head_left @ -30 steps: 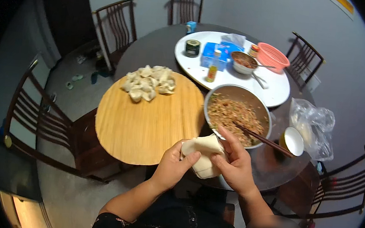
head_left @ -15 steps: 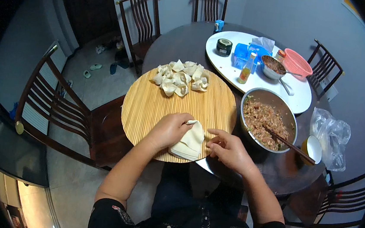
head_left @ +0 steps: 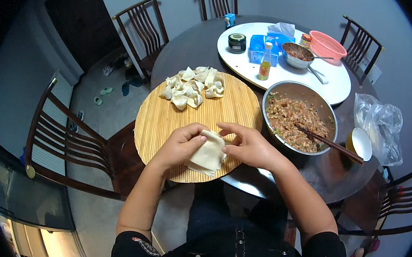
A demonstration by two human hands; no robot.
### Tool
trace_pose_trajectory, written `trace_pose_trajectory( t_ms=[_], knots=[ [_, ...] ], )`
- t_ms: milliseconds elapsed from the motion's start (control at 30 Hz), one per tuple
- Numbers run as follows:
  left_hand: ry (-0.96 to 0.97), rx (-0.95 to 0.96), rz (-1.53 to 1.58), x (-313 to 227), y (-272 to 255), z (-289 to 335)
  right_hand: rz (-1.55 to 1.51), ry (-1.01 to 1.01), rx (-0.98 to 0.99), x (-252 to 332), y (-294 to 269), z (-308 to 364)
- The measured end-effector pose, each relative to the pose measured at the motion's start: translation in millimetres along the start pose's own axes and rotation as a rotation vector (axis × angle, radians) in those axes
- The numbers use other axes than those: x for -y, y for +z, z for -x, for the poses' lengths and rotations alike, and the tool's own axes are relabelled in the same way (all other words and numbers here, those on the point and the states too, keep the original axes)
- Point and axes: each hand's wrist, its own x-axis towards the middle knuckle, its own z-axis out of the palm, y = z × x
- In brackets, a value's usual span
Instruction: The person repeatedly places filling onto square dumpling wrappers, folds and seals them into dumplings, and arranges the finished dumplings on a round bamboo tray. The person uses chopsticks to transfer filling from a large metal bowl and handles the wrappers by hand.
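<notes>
One left hand (head_left: 180, 145) in a pinch on one wrapper stack (head_left: 208, 155), one right hand (head_left: 251, 146), loosely spread, at its edge

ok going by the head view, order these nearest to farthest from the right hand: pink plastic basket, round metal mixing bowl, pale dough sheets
1. Pale dough sheets, just left of the right hand
2. Round metal mixing bowl, ahead and to the right
3. Pink plastic basket, beyond the bowl, also rightward

Left of centre, you can cross the slatted board (head_left: 235, 106) between the folded wontons (head_left: 190, 89) and your left hand (head_left: 179, 145); right of centre, the metal bowl (head_left: 301, 89) and jutting chopsticks (head_left: 333, 145) obstruct your right hand (head_left: 251, 144).
</notes>
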Motion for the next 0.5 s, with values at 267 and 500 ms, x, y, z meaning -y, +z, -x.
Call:
trace_pose_trajectory(
  t_ms=[267, 500],
  knots=[
    [0.023, -0.132, -0.695, 9.0, -0.1, 3.8, 0.435, 0.167, -0.015, -6.3, 12.6, -20.7],
    [0.363, -0.163, -0.629, 12.6, 1.0, 4.5, 0.328, 0.047, 0.001, 0.2, 8.7, -6.5]
  ],
)
